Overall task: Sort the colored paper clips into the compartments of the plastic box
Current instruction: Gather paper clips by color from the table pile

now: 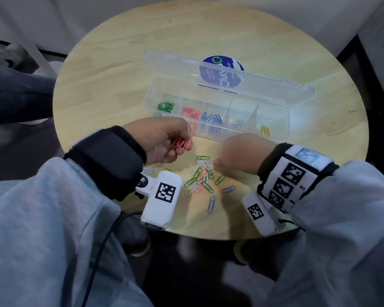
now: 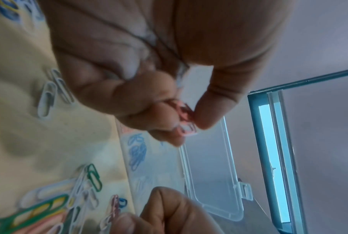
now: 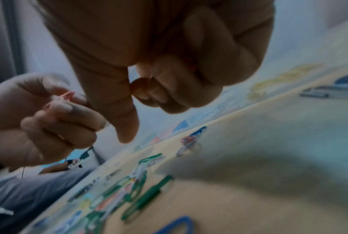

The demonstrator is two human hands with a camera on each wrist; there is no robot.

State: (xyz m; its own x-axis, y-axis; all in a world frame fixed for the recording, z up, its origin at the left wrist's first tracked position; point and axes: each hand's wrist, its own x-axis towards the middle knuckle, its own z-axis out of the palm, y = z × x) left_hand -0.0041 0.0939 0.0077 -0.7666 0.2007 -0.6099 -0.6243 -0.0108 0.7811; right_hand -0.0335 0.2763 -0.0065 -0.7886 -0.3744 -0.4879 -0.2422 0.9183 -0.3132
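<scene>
A clear plastic box lies open on the round wooden table, its lid folded back. Left to right its compartments hold green clips, red clips, blue clips, white clips and yellow clips. My left hand hovers by the box's front wall and pinches a few red clips between thumb and fingers. My right hand hangs over the loose mixed pile, fingers curled and thumb pointing down. No clip shows in it.
Loose blue clips lie nearest me, and white clips sit under my left wrist. The table's near edge runs just below both wrist cameras. A person's grey-trousered leg is at the far left.
</scene>
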